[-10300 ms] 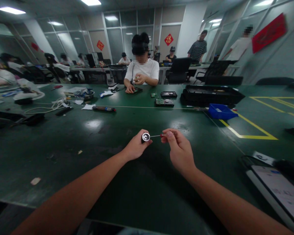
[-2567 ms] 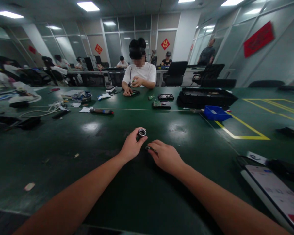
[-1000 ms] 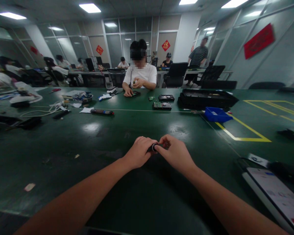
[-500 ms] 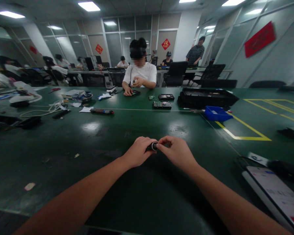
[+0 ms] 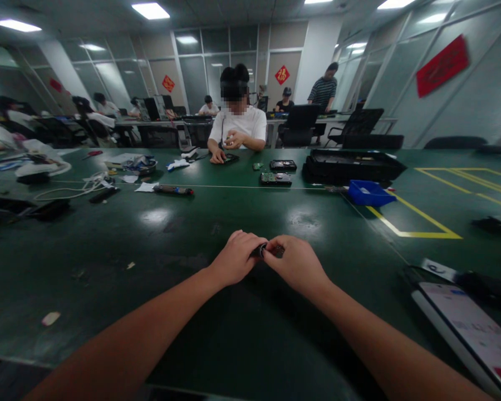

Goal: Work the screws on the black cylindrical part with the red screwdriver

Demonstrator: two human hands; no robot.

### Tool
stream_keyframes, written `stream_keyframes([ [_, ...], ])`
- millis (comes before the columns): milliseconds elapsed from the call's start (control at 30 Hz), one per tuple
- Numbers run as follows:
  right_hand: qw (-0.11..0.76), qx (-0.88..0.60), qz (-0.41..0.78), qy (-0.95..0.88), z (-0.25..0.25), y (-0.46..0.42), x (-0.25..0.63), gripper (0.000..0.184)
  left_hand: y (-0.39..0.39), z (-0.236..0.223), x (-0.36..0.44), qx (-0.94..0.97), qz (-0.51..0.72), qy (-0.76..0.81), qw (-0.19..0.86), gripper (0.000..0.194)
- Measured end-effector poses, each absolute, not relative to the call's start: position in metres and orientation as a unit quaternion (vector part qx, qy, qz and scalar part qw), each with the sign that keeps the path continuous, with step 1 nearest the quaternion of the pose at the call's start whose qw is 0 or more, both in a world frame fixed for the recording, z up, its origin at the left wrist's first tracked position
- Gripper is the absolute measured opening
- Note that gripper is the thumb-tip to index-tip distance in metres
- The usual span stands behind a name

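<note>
Over the middle of the green table, my left hand wraps round a small dark cylindrical part with a pale ring at its end. Most of this part is hidden by my fingers, so its exact kind does not show. My right hand is closed, thumb and forefinger pinching at the ringed end. Whether these fingertips hold a separate small piece cannot be seen.
A screwdriver-like tool lies ahead to the left. Beyond are a circuit board, a blue bin and a long black casing. A phone-like device lies right. A co-worker sits opposite, handling small parts.
My right hand has shifted slightly left, its fingers now covering more of the part's ringed end. My left hand stays almost in place. A standing person at the back has leaned forward.
</note>
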State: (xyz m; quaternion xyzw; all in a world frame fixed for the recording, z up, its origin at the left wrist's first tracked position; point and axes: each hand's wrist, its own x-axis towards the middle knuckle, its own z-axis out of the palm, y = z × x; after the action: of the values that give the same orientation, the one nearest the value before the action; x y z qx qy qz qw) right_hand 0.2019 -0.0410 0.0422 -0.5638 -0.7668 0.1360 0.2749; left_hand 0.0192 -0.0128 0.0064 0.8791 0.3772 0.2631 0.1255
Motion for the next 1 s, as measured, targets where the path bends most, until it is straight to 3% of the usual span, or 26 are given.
stream_keyframes([
  [200, 0.280, -0.561, 0.209, -0.751, 0.046, -0.039, 0.207, 0.015, -0.014, 0.007, 0.019, 0.877, 0.265, 0.375, 0.141, 0.030],
  [400, 0.307, -0.573, 0.136, -0.748, 0.046, -0.039, 0.206, 0.010, -0.014, 0.007, 0.018, 0.879, 0.263, 0.366, 0.154, 0.033],
  [700, 0.402, -0.546, 0.218, -0.702, 0.052, -0.040, 0.212, 0.028, -0.009, 0.004, 0.016, 0.830, 0.331, 0.398, 0.206, 0.028],
  [1000, 0.427, -0.522, 0.199, -0.710, 0.054, -0.046, 0.215, 0.035, -0.003, 0.001, 0.010, 0.761, 0.401, 0.425, 0.281, 0.031],
])
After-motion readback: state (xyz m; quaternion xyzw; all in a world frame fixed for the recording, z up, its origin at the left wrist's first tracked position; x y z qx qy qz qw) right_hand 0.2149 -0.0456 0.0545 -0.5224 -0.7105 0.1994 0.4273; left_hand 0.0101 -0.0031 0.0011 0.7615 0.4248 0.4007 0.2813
